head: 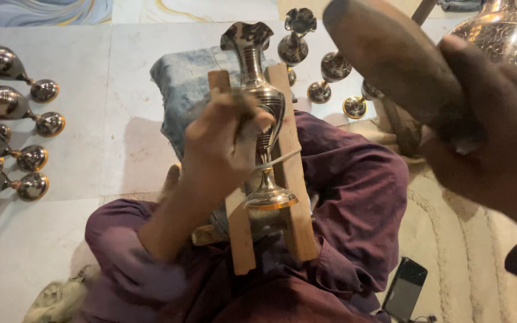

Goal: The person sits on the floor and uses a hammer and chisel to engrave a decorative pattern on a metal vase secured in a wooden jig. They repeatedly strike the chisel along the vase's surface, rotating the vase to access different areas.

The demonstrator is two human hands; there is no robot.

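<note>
Rows of finished metal vases (8, 107) lie on their sides along the left of the pale tiled floor (121, 72), their bellies dark and shiny, their feet rimmed in brass colour. More small vases (294, 42) stand upright beyond the knees, and a large rounded vessel (501, 33) with a speckled surface sits at the top right. A dark phone (405, 288) lies on a cream woven mat (468, 251) at the lower right.

The person sits on the floor in purple clothing. Across the lap, two wooden slats (294, 197) form a cradle, with folded blue denim cloth (184, 90) under their far end. A slim silver vase (262, 113) with a fluted mouth and ribbed neck lies between the slats, foot toward the body.

The left hand (219, 149) is closed around a small dark tool (243, 101) pressed against the vase's body. The right hand (492, 125) grips a thick wooden mallet (384, 54), raised close to the camera and blurred.
</note>
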